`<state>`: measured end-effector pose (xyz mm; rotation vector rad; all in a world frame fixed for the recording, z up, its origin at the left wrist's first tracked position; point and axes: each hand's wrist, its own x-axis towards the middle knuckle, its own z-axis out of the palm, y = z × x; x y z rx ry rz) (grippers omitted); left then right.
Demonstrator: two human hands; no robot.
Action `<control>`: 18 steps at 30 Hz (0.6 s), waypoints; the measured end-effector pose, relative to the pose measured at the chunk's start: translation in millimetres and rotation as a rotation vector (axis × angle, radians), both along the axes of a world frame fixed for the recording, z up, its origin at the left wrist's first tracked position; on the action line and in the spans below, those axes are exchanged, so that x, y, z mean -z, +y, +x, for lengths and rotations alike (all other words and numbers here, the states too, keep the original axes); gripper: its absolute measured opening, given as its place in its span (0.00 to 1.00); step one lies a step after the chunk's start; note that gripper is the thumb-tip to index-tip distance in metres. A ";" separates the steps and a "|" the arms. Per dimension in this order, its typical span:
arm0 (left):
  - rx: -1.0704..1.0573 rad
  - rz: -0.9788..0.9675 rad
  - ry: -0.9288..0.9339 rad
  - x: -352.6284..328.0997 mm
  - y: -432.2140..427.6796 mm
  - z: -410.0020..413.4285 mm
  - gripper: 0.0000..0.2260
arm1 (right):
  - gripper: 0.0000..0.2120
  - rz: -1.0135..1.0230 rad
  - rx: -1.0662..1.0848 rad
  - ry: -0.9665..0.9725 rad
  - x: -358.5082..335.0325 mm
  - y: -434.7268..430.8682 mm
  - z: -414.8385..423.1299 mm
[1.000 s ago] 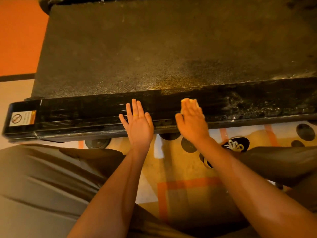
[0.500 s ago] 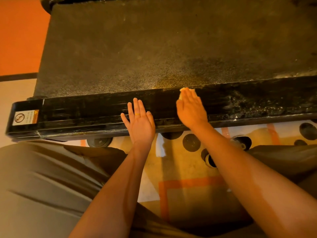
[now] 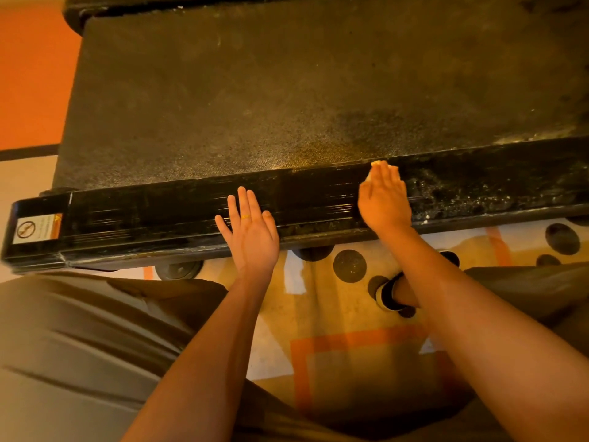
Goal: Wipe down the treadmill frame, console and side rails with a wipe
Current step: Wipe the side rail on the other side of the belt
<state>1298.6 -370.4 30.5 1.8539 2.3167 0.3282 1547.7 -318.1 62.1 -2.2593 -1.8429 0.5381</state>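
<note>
Wipe [image 3: 382,164] sits under right hand [image 3: 384,199], with only a pale edge showing past the fingertips at the rail's belt-side edge. Hand is flat, fingers straight and together, pressing the wipe onto the near side rail [image 3: 153,215]; nothing gripped. Left hand [image 3: 250,229] lies flat on the same rail, fingers spread, palm over the outer lip, holding nothing. It reads as a brace.

Rail's long axis runs left–right across the view, parallel to the treadmill belt [image 3: 255,100] behind it. Key relation: the rail left of the right hand, out to the end cap with the warning sticker [image 3: 37,230], looks glossy and streaked. Dusty stretch [image 3: 497,194] with white specks begins just right of the right hand and runs out of frame. Work left on this rail likely lies rightward along the axis, and the right hand is the nearer one. Left hand is well apart from that patch. Console not in view.
</note>
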 end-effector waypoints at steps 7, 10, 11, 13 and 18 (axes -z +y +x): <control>0.005 0.004 0.003 -0.6 0.4 0.2 0.27 | 0.28 -0.033 -0.150 0.034 0.3 -33.6 -57.7; 0.005 -0.018 0.016 1.6 0.2 -0.6 0.26 | 0.28 -0.046 -0.306 0.085 -1.0 -28.1 -111.9; 0.014 -0.041 0.018 2.2 0.6 -2.1 0.26 | 0.28 -0.063 -0.345 0.100 -2.0 -22.4 -127.8; 0.049 -0.086 0.036 2.2 0.3 -6.2 0.28 | 0.28 -0.091 -0.402 0.100 -4.2 -12.1 -150.7; 0.030 -0.060 0.001 -4.2 0.8 -4.5 0.25 | 0.28 -0.068 -0.416 0.054 -5.9 3.2 -119.7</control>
